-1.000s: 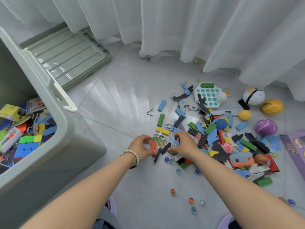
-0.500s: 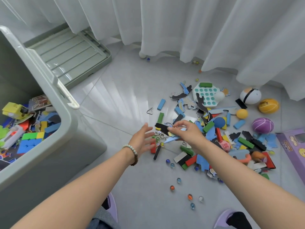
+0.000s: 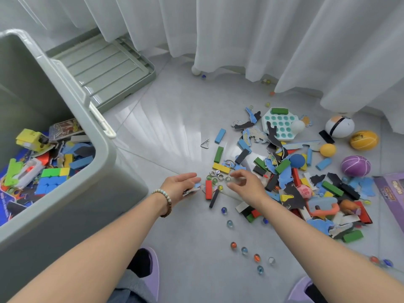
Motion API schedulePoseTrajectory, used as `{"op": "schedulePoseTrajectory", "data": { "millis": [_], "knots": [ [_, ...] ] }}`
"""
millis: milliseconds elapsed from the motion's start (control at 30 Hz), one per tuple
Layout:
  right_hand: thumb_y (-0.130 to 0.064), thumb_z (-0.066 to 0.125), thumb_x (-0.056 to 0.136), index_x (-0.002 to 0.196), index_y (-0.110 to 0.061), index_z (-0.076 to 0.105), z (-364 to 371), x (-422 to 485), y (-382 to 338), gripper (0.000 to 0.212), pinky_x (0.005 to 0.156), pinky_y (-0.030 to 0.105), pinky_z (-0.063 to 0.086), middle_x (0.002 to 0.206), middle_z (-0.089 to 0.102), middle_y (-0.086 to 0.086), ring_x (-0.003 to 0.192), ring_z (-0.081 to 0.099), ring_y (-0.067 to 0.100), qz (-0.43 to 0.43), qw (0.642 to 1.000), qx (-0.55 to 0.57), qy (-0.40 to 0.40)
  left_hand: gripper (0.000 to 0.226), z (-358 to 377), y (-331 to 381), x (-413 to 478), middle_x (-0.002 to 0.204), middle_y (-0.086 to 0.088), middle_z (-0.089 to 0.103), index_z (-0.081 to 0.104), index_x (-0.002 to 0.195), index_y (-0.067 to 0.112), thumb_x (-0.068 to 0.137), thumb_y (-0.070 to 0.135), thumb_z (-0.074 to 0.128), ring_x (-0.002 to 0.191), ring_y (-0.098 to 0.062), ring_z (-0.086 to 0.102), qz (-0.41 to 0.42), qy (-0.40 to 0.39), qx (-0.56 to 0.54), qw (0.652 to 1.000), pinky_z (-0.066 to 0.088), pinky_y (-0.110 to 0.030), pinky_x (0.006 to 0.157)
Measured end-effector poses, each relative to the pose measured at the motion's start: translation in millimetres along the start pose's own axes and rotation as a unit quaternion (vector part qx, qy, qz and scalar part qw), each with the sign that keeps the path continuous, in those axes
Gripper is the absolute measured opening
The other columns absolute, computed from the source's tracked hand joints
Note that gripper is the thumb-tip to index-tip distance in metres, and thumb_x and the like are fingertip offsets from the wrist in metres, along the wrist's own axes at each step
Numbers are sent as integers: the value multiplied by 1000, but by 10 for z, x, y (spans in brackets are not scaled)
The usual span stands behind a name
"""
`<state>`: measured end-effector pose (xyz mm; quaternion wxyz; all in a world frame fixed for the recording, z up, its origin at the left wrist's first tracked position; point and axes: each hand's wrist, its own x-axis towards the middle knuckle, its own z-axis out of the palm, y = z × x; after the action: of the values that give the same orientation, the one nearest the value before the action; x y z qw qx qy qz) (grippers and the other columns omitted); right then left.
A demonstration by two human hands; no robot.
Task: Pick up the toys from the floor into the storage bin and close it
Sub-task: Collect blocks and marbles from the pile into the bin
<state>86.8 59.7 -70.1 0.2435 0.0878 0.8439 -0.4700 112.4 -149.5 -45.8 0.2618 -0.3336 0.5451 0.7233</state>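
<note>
I'd judge the job well under half done. The tall grey-green plastic storage bin (image 3: 102, 136) stands open on the left. Blocks, a colourful cube and a yellow toy cover its bottom, with plenty of room above them. Its ribbed grey-green lid (image 3: 105, 68) lies flat on the floor behind it, near the white curtain (image 3: 262, 40), so closing is a long way off.

Most of the toys are out on the tiles. A wide scatter of coloured blocks and flat puzzle scraps (image 3: 293, 195) spreads to the right, with a purple striped ball (image 3: 355, 166) and a yellow ball (image 3: 364, 139) beyond it. Loose glass marbles (image 3: 244, 250) trail toward the person's feet.

The left hand (image 3: 179, 185) hovers low at the near edge of the scatter, thumb and fingers pinching a few flat blue and black puzzle pieces (image 3: 193, 190). The right hand (image 3: 247, 184) reaches over the small metal ring puzzles (image 3: 218, 176), just beside a red rectangular block (image 3: 208, 189). Its fingers are loosely spread and curved, with nothing in them that I can see.

How many pieces the left palm covers I cannot tell. The right fingertips are blurred. A purple cardboard box (image 3: 391, 191) is cut off at the right edge, and the bin's near side runs out of view. A few marbles sit at the curtain hem, and more may hide behind it.
</note>
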Motion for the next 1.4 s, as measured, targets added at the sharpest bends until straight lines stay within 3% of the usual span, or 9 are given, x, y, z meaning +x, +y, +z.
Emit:
{"op": "schedulePoseTrajectory", "data": {
  "millis": [167, 333, 400, 467, 533, 733, 933, 1200, 1400],
  "knots": [
    [-16, 66, 85, 106, -14, 63, 180, 84, -18, 20, 81, 22, 41, 100, 50, -2, 88, 49, 11, -21, 995, -82, 45, 61, -15, -19, 23, 144, -4, 43, 42, 138, 25, 85, -1, 59, 128, -17, 45, 90, 25, 223, 970, 44, -31, 100],
    [-13, 66, 83, 90, -11, 64, 205, 119, 43, 8, 66, 21, 40, 83, 58, 0, 71, 49, 11, 0, 994, -95, 63, 84, -52, -60, 82, 152, -1, 28, 12, 149, 19, 84, 10, 66, 136, -19, 36, 68, 34, 229, 970, 37, -39, 109],
    [-12, 63, 87, 94, -8, 61, 156, 117, -17, 8, 65, 17, 46, 80, 59, 0, 69, 53, 9, 36, 997, 36, 54, 82, -71, -52, 92, 146, -2, 40, 11, 149, 11, 86, 9, 64, 127, -21, 46, 50, 51, 181, 981, 42, -35, 102],
    [-6, 56, 91, 97, -6, 57, 96, 115, -97, 7, 68, 21, 53, 82, 60, 5, 71, 57, 13, 96, 967, 238, 10, 67, -97, -23, 98, 136, -9, 51, 26, 144, 7, 87, 3, 61, 110, -24, 56, 41, 63, 127, 989, 49, -29, 82],
    [-5, 51, 91, 95, -8, 57, 49, 113, -128, 7, 66, 25, 52, 82, 57, 7, 69, 54, 15, 126, 945, 301, -27, 51, -128, 14, 96, 126, -12, 58, 45, 134, 6, 86, -3, 58, 101, -25, 59, 45, 62, 100, 992, 48, -27, 76],
    [-23, 68, 84, 97, -11, 66, 135, -14, -37, 17, 48, 15, 27, 56, 33, -4, 51, 28, 8, 49, 995, 77, -31, 32, -181, -30, 72, 112, -11, 65, 60, 115, 14, 85, 4, 64, 92, -22, 66, 53, 52, 78, 994, 55, -29, 80],
    [-28, 74, 78, 95, -12, 64, 320, 1, -6, 25, 54, 23, 32, 58, 35, -3, 53, 32, 10, 53, 997, 53, 19, 30, -194, -70, 78, 97, -6, 69, 61, 113, 12, 85, 2, 63, 72, -9, 69, 47, 48, 46, 997, 58, -27, 75],
    [-28, 70, 82, 93, -11, 53, 492, -14, 5, 27, 50, 22, 27, 62, 37, -3, 55, 32, 10, 65, 995, 38, 61, 29, -207, -68, 79, 104, -9, 69, 63, 112, 15, 85, 5, 64, 92, -23, 66, 53, 62, 75, 994, 52, -39, 92],
    [-31, 63, 87, 89, -12, 47, 573, -26, 25, 25, 53, 28, 31, 60, 39, -4, 53, 33, 12, 45, 997, -13, 55, 30, -193, -91, 54, 99, -4, 65, 63, 113, 12, 84, 7, 66, 86, -14, 62, 107, 88, 149, 979, 48, -7, 52]
  ]
}}
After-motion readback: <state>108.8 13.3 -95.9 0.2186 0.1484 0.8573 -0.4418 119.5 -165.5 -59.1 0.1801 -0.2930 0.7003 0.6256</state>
